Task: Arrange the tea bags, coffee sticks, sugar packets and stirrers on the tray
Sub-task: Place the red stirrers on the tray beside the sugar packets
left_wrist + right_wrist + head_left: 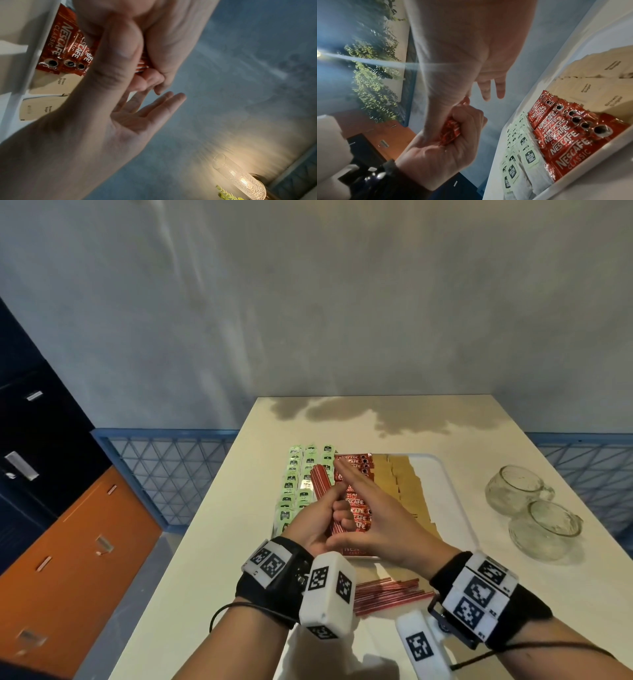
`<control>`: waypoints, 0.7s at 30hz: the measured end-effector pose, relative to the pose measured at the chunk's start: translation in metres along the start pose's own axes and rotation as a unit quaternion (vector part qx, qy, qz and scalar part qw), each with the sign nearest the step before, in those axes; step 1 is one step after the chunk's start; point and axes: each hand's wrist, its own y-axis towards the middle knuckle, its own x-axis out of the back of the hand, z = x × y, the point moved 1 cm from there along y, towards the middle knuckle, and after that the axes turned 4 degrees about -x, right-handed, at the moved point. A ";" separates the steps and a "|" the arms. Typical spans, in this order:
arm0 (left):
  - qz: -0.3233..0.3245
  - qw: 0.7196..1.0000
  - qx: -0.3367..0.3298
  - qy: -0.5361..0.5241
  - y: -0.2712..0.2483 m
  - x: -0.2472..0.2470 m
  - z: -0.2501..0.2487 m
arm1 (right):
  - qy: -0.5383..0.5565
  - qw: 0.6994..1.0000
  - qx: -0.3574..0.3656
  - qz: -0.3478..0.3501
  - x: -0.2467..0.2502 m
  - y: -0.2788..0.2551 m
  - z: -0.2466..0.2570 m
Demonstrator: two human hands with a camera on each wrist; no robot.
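Note:
My left hand (330, 517) grips a bundle of red stirrers (321, 481) upright over the white tray (445, 484). My right hand (363, 501) is flat with straight fingers and lies against the bundle's right side. In the right wrist view the left hand (464, 135) curls round the stirrers (450, 129). On the tray lie green tea bags (294, 474) at the left, red coffee sticks (354, 460) in the middle and brown sugar packets (404, 484) at the right. More stirrers (387, 594) lie on the table between my wrists.
Two glass cups (513, 487) (544, 529) stand on the table right of the tray. The table's left edge runs close to the tray, with a blue railing (164, 474) and an orange and dark cabinet (68, 525) beyond it.

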 end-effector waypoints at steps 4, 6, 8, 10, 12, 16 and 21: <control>0.008 1.000 0.012 -0.010 0.000 0.001 -0.001 | 0.009 1.000 -0.020 0.001 0.004 -0.001 0.001; 0.011 1.000 0.018 -0.021 0.001 0.002 -0.002 | 0.006 1.000 -0.014 0.014 0.005 -0.003 0.000; 0.015 0.999 0.023 -0.033 0.001 0.001 -0.003 | -0.010 1.000 -0.005 0.013 0.003 -0.004 -0.001; 0.017 0.999 0.026 -0.038 0.000 0.000 -0.003 | -0.018 1.000 -0.009 -0.003 0.002 -0.003 -0.004; 0.018 0.999 0.032 -0.038 0.000 0.000 -0.002 | -0.012 1.000 -0.011 -0.006 0.001 -0.003 -0.006; 0.012 0.999 0.036 -0.019 0.001 0.004 0.001 | -0.019 1.000 -0.009 -0.001 -0.001 -0.003 -0.007; 0.031 0.998 0.062 0.000 -0.004 0.006 0.007 | -0.015 0.999 -0.015 0.027 -0.001 -0.005 -0.008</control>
